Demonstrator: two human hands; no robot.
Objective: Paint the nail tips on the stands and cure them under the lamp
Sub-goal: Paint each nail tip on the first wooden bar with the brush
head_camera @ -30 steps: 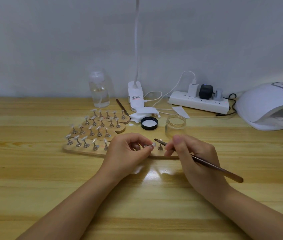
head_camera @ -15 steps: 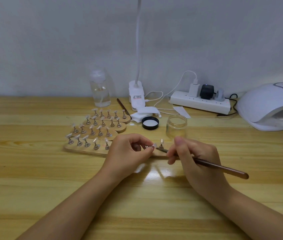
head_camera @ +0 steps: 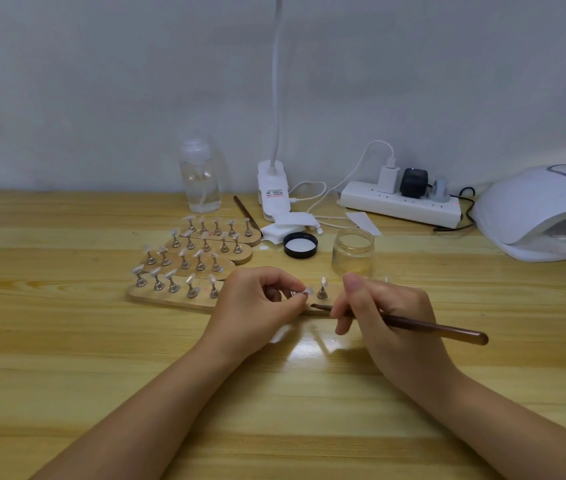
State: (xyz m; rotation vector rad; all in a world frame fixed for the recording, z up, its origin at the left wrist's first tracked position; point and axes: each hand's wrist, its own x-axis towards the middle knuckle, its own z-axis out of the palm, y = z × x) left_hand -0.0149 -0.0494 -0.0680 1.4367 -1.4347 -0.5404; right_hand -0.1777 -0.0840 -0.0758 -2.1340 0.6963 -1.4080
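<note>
Left hand [head_camera: 257,303]: fingers pinch one nail tip [head_camera: 306,291] on its stand, just above the near wooden base [head_camera: 170,296] on the worktop [head_camera: 66,358]. Right hand [head_camera: 389,317]: fingers grip the brush [head_camera: 423,328], bristles just below that tip. Advice: brace both wrists, stroke lightly, avoid the neighbouring stand [head_camera: 322,289]; the curing lamp [head_camera: 531,213] waits far right.

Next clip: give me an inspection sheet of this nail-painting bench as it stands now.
Surface: wooden table, glare patch near the hands.
Job's things: four wooden stands with nail tips; brush; open jar, its black lid beside it; curing lamp at right.
Clutter: clear bottle, spare brush, white pads.
Hands: left hand pinches a nail tip; right hand grips the brush.
Cables: white cable and a black one into power strip.
Surroundings: plain wall, clip lamp.
</note>
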